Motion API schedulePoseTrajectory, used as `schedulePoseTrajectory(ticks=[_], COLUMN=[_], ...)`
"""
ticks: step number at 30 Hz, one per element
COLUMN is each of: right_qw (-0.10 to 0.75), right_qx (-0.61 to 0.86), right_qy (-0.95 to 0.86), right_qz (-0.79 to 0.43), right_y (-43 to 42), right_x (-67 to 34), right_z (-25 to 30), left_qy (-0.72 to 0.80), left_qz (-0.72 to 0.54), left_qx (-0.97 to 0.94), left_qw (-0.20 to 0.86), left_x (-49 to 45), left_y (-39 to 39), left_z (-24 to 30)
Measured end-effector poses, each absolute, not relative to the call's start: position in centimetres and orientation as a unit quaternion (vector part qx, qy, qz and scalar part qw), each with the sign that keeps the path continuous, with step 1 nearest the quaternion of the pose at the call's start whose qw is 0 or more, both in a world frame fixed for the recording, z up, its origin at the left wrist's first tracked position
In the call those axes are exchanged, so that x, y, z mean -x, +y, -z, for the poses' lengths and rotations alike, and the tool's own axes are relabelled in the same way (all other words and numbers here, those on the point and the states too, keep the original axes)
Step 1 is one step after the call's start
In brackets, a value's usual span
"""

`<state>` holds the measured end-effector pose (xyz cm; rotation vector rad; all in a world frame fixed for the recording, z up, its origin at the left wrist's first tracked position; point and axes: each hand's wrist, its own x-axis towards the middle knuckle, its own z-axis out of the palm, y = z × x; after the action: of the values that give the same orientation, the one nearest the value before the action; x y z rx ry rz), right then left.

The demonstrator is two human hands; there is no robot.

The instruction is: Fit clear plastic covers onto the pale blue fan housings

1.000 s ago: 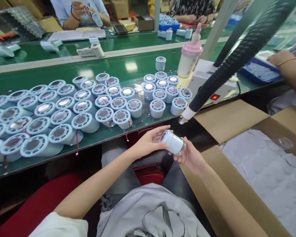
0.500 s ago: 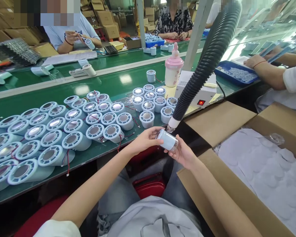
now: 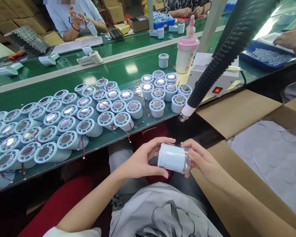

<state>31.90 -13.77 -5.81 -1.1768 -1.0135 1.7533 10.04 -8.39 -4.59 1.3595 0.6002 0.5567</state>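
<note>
A pale blue cylindrical motor housing (image 3: 172, 157) lies sideways in front of my body, with a clear plastic cup (image 3: 187, 161) over its right end. My right hand (image 3: 199, 159) grips that clear end between thumb and fingers. Around the left end, my left hand (image 3: 150, 158) forms a loose C, its thumb stretched below the housing and its fingers above and behind; any contact behind is hidden. Just above my hands hangs the metal-tipped white nozzle (image 3: 186, 112) of a black corrugated hose (image 3: 219, 62), apart from the housing.
Rows of similar blue housings (image 3: 86, 126) with red wires stand along the green bench (image 3: 123, 74). A pink-lidded bottle (image 3: 186, 49) is beside a white box with a lit red switch (image 3: 213, 74). On the right, an open carton (image 3: 212, 177) holds white sheets (image 3: 268, 158). Co-workers sit opposite.
The housing has come away from the nozzle, down towards my body, and now lies more level. My left hand has loosened around it. The view has shifted, too.
</note>
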Motion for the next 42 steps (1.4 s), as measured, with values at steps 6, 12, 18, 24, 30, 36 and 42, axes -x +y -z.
schedulePoseTrajectory(ticks=[6,12,18,24,30,36,42], right_qw=[0.368,0.311,0.217,0.121,0.200,0.407,0.389], right_qx=[0.470,0.458,0.441,0.429,0.430,0.408,0.422], right_qy=[-0.446,-0.335,-0.232,-0.171,-0.299,-0.728,-0.663], right_qz=[-0.667,-0.763,-0.840,-0.879,-0.828,-0.371,-0.480], right_y=[-14.7,-14.3,-13.8,-13.6,-14.6,-16.0,-16.8], right_x=[-32.4,-32.1,-31.6,-31.4,-31.8,-33.0,-33.0], right_z=[5.0,4.8,4.3,3.6,5.3,6.5,6.7], left_qy=[0.257,0.221,0.201,0.206,0.282,0.326,0.294], left_qz=[-0.262,-0.287,-0.290,-0.292,-0.261,-0.229,-0.206], left_qx=[-0.658,-0.713,-0.726,-0.755,-0.700,-0.639,-0.680], left_qw=[0.658,0.600,0.590,0.549,0.602,0.658,0.640], left_x=[-9.7,-9.7,-9.6,-9.7,-9.6,-9.7,-9.4], left_y=[-9.3,-9.3,-9.3,-9.6,-10.6,-11.1,-10.7], left_z=[4.6,4.3,4.4,4.2,3.3,2.7,2.7])
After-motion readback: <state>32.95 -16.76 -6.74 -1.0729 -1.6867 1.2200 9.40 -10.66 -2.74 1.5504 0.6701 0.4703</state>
